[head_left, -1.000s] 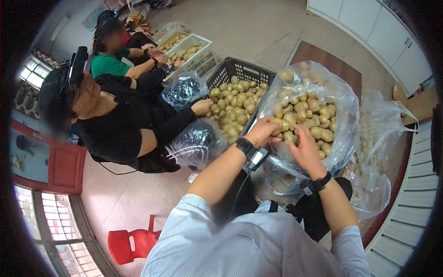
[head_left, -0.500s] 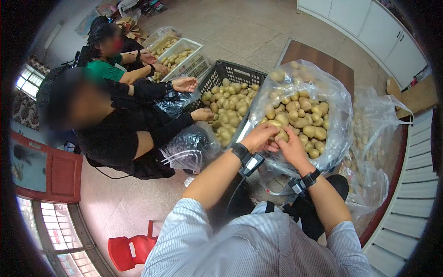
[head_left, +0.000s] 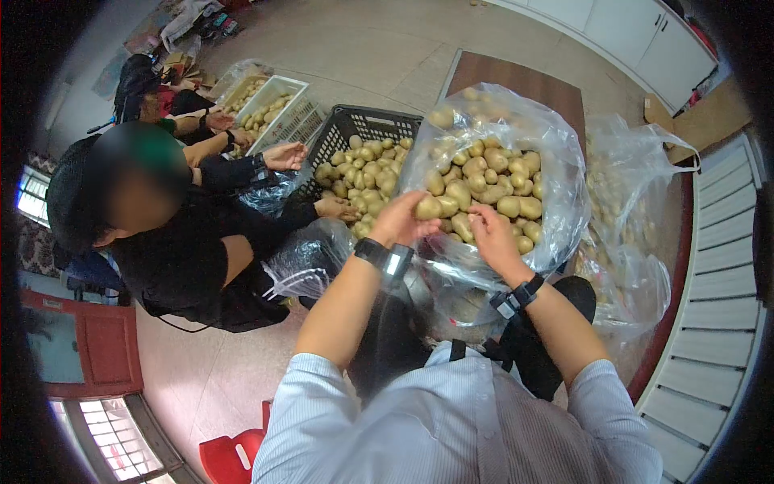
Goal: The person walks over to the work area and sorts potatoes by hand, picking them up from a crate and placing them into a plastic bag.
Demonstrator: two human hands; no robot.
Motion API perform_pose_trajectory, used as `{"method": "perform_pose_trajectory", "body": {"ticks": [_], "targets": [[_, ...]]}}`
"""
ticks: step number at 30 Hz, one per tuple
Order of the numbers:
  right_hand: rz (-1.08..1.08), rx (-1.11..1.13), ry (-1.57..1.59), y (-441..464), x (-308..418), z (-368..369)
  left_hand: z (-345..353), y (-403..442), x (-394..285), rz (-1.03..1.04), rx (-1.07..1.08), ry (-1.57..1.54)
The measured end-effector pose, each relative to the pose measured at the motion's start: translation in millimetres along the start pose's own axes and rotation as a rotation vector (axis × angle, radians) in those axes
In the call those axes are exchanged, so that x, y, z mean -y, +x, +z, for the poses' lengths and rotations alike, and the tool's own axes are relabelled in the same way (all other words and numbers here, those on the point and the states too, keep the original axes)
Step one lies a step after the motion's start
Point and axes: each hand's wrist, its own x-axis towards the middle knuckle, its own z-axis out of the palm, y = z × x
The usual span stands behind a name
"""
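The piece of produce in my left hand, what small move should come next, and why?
Probably move the left hand with its piece of produce toward the black crate: the piece is already gripped, and the crate stands beside the clear bag with similar pieces inside it. The right hand is over the bag.

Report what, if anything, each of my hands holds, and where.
Left hand: a tan produce piece, held by its picture-left end. Right hand: cannot be told.
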Motion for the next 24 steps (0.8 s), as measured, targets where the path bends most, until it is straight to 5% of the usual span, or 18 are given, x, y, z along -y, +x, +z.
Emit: {"method": "perform_pose_trajectory", "body": {"ticks": [7, 9, 19, 24], "targets": [[0.058, -0.007, -0.254, -7, -38, -30, -45, 13, -20, 0.103, -0.06, -0.119], [-0.11, -0.005, -0.551, -11, -37, -31, -49, 12, -22, 0.164, -0.11, -0.119], [-0.042, 0.172, -0.621, -15, -29, -24, -103, 32, -25, 0.217, -0.435, -0.183], [0.013, 0.207, -0.585, -15, -29, -23, -169, 59, -21, 0.202, -0.406, -0.045]]}}
